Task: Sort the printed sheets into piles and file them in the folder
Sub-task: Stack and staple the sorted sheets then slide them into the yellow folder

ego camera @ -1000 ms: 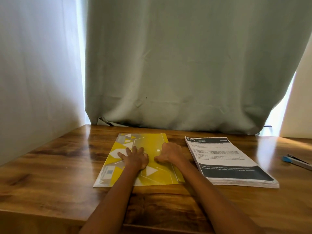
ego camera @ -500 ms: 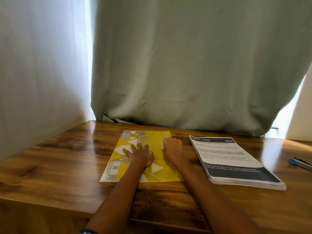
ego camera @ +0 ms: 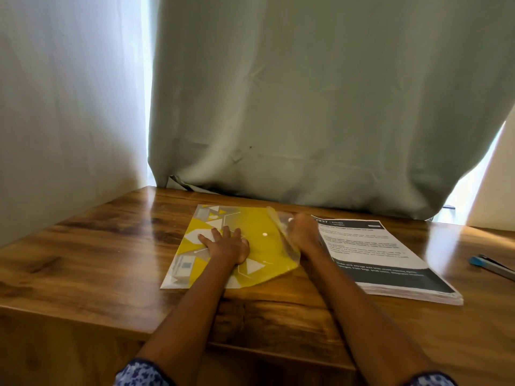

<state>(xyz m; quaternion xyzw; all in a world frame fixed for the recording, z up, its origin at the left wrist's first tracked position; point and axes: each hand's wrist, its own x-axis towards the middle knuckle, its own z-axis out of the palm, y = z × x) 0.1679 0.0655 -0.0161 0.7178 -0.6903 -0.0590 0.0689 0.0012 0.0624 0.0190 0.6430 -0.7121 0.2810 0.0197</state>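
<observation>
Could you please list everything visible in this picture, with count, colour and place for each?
folder: one, yellow with grey and white shapes, flat on the table in the middle, its clear flap lifted at the right edge
printed sheets: one stack, white with black bands, on the table right of the folder
pen: one, blue and dark, at the table's right edge
table: one, brown wood, across the lower frame
curtain: one, pale green, hanging behind the table
wall: pale, on the left
left hand: one, fingers spread, pressing flat on the folder
right hand: one, gripping the folder's flap
sleeves: two, blue patterned, bottom edge
</observation>
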